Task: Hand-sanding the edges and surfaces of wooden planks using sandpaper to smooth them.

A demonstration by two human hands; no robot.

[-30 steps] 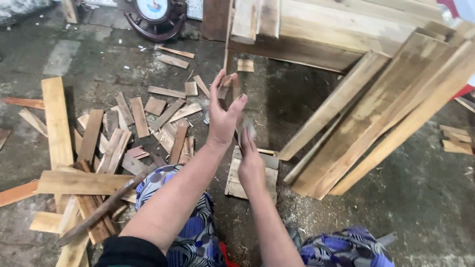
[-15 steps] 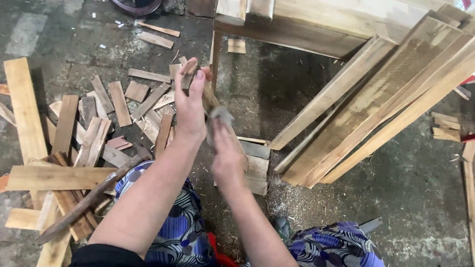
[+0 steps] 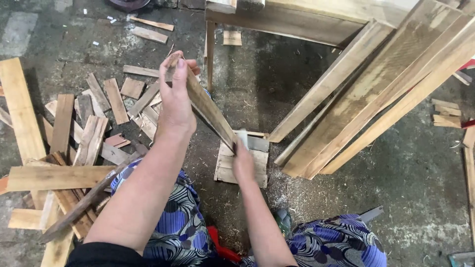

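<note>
Overhead, long pale planks [image 3: 376,94] leaned over the small pallet block [image 3: 241,165]. Above it you held a narrow, weathered wood strip [image 3: 208,106] slanted, your left hand [image 3: 175,101] clamped round its top, your right hand [image 3: 243,160] gripping its lower end.

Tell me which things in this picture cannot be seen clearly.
- Head view: what the right hand presses on the wood strip is blurred and mostly behind the strip.
- The left hand covers the strip's top end.
- The planks are cut off by the top edge.
</note>
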